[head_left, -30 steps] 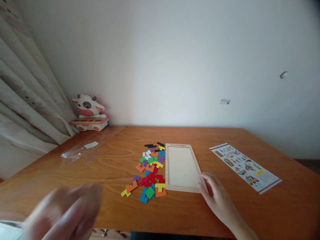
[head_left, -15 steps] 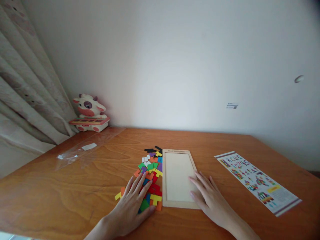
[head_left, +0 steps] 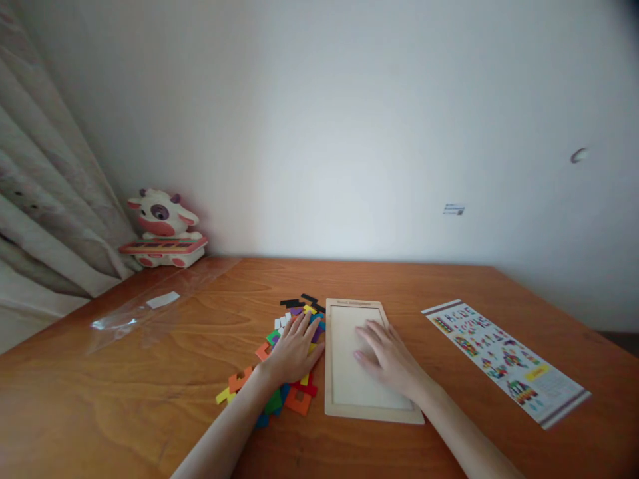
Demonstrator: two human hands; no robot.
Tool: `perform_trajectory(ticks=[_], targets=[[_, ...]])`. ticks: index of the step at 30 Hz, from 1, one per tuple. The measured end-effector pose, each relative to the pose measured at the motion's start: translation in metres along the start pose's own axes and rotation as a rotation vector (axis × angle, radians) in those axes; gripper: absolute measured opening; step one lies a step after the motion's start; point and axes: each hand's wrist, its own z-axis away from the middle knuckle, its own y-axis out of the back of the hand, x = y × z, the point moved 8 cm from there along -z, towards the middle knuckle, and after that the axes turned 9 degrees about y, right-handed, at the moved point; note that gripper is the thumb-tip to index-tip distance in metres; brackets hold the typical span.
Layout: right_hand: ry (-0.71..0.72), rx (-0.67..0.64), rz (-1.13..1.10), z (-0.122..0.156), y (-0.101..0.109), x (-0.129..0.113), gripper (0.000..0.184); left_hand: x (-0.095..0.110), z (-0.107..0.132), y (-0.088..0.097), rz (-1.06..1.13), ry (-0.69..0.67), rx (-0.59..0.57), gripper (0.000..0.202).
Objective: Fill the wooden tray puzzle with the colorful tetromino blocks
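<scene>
- Head view, left hand (head_left: 294,352): palm down, fingers stretched out and slightly spread over the coloured pieces (head_left: 273,402), closed around none that can be seen; what lies beneath the palm is hidden.
- A second ago this hand was a blur at the lower left, well apart from the pile; half a second ago it lay over the near part. Now its fingers reach toward the far part.
- Just beyond its fingertips are black pieces (head_left: 292,303); white pieces (head_left: 282,320) show just left of the fingers.
- Nearer than the hand, beside and below the wrist, an orange piece (head_left: 299,401) lies with bare table (head_left: 150,399) between it and the tray (head_left: 344,372); half a second ago the pieces there came up against the tray's edge.
- Right hand (head_left: 392,359): fingers loosely extended over the tray's panel, grasping nothing; how firmly it presses, I cannot tell. It was at the right edge a second ago and now reaches farther in.
- The tray lies flat between and under the hands, its left rim just right of the left hand.
- Right of the right hand, well apart, lies a printed sheet (head_left: 504,362).
- Far left of the left hand: clear plastic bag (head_left: 134,324) and cow toy (head_left: 162,229).
</scene>
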Motion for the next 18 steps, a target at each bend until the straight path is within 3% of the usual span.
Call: perform_trajectory(ticks=[5,9,12,18], targets=[[0.034,0.028,-0.006,-0.028,-0.003,-0.004,0.036,-0.025,-0.008,0.008,-0.023,-0.024,0.09,0.046],[-0.014,0.133,-0.027,-0.037,-0.004,0.006,0.028,-0.042,-0.006,0.02,0.023,-0.003,0.141,0.034],[-0.001,0.177,-0.034,-0.036,-0.009,0.008,0.029,-0.04,-0.006,0.023,0.056,-0.038,0.157,0.028],[0.024,0.113,-0.026,-0.022,-0.006,0.012,0.033,-0.032,-0.002,0.028,0.133,-0.149,0.151,0.03]])
